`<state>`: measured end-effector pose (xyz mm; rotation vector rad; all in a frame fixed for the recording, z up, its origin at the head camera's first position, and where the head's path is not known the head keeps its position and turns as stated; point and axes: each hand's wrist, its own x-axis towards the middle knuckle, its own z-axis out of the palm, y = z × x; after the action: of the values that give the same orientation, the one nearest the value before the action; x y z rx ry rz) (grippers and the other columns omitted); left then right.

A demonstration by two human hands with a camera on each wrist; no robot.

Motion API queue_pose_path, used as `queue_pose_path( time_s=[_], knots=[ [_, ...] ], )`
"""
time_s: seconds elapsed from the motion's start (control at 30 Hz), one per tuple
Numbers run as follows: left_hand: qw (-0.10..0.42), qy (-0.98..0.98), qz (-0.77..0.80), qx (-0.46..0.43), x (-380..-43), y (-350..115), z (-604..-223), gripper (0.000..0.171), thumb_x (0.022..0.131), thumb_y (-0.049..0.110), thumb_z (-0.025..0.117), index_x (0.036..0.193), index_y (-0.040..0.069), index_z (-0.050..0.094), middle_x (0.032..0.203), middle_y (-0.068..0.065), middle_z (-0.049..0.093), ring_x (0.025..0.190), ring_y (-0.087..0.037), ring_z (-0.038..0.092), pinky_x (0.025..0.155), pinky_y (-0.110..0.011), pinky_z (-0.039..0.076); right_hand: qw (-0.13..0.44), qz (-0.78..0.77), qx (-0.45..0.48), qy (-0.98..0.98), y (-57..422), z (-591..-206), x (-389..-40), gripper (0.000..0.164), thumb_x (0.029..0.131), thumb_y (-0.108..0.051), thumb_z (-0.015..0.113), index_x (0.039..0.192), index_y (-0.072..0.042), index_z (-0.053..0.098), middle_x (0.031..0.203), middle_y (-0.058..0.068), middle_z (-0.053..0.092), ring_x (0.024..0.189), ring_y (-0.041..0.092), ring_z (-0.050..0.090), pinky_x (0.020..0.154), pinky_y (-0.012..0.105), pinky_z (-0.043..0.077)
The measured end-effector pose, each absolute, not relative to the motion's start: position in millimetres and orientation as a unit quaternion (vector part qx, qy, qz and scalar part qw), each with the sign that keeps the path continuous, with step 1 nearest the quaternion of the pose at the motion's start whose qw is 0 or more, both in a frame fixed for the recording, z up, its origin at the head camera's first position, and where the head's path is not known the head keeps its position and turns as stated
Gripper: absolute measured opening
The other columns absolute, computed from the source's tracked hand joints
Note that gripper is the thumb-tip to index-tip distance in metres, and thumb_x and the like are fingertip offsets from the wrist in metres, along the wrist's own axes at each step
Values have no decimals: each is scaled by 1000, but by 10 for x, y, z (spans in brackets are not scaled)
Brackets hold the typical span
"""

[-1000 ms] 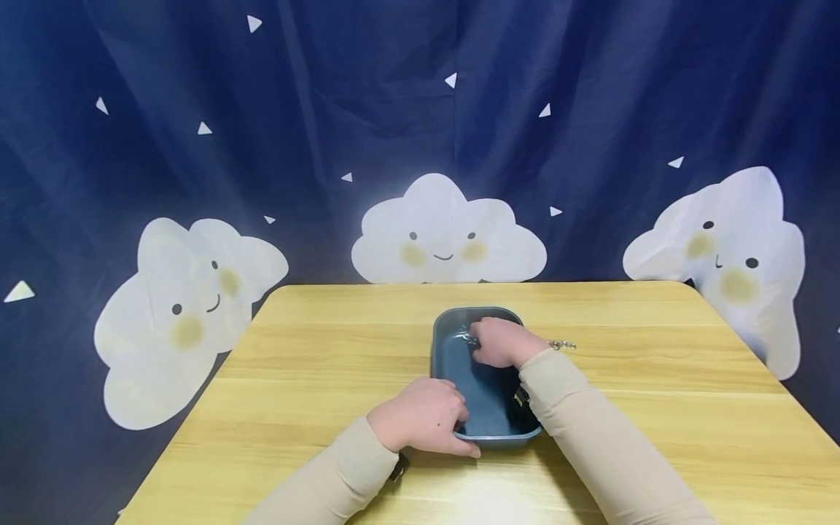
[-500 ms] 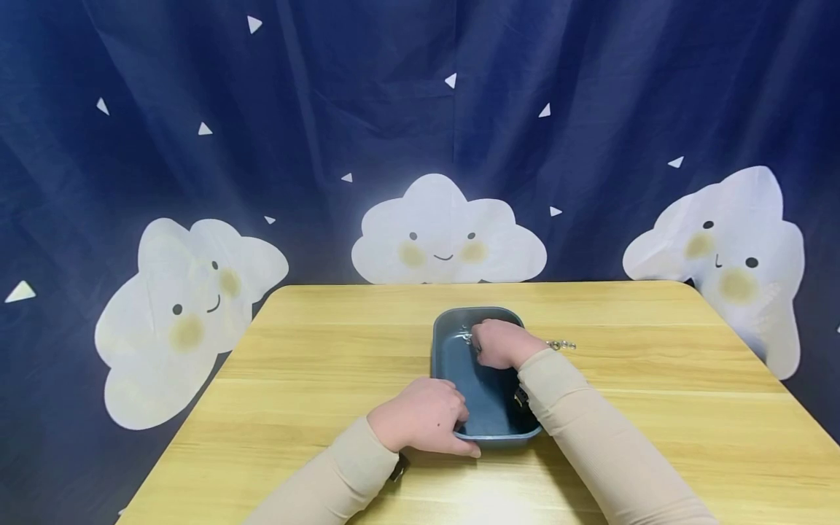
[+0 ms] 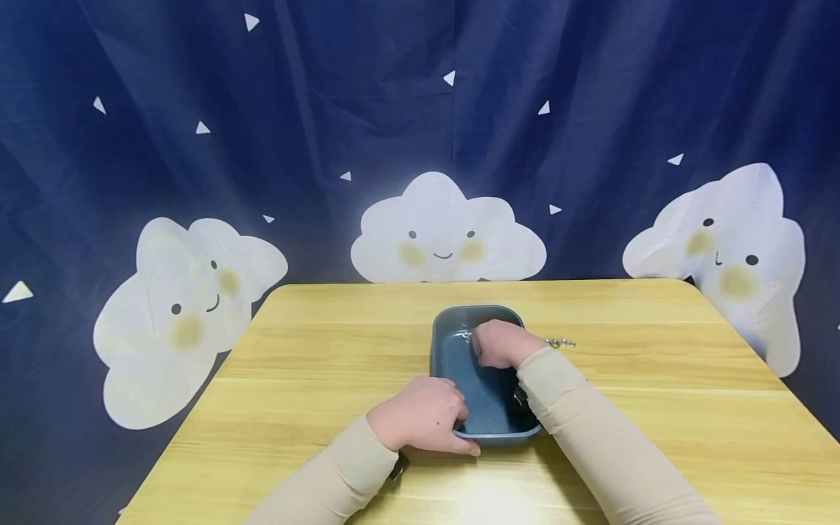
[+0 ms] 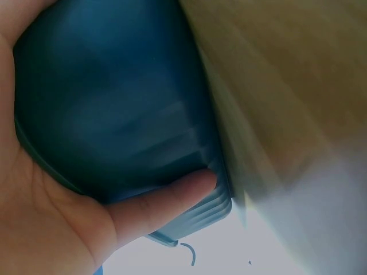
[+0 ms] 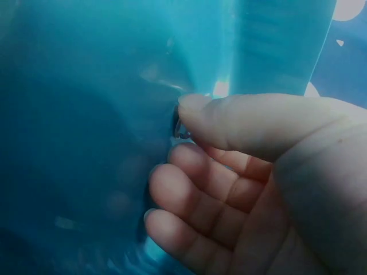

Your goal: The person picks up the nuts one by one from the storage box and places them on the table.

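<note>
My left hand (image 3: 423, 415) grips the near left corner of a dark blue-grey rectangular tray (image 3: 485, 440), fingers over the rim and thumb outside. In the left wrist view that thumb (image 4: 166, 203) lies along the ribbed outer wall. My right hand (image 3: 502, 343) reaches down inside the tray's far half with curled fingers. In the right wrist view its thumb and fingertips pinch a small clear shiny piece (image 5: 182, 130) close to the tray's inner surface; the index finger is mostly hidden behind the thumb. Small clear pieces (image 3: 467, 336) lie in the tray just left of the right fingertips.
A short row of several clear round beads (image 3: 561, 343) lies on the wooden table (image 3: 328, 350), right of the tray and beside the right wrist. The table's far edge meets a dark blue curtain (image 3: 394, 87) with printed clouds.
My right hand shifts very slightly right inside the tray, showing more of the clear pieces by its fingertips. The left hand and the tray stay in place.
</note>
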<state>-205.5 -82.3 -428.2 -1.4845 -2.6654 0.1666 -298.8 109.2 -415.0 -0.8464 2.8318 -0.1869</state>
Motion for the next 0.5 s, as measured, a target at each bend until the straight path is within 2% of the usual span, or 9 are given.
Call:
queue_pose_path(
  time_s=[0.23,0.5],
  knots=[
    [39,-873,55,-483,-2051,-820,-4281,50,81,74,64,61,29,55,65,16,45,69,-7,51,58,-23,40,77,-62,-287,953,1094,-4167,-3001,43,81,0,60,51,-20,37,48,-9,19,47,12,18,48,26,22],
    [41,-872,54,-486,-2049,-825,-4276,50,82,74,64,61,29,56,64,17,45,70,-6,51,59,-23,41,75,-65,-258,961,1088,-4140,-2985,46,82,-7,73,51,-20,41,45,-10,26,44,11,31,49,27,30]
  ],
)
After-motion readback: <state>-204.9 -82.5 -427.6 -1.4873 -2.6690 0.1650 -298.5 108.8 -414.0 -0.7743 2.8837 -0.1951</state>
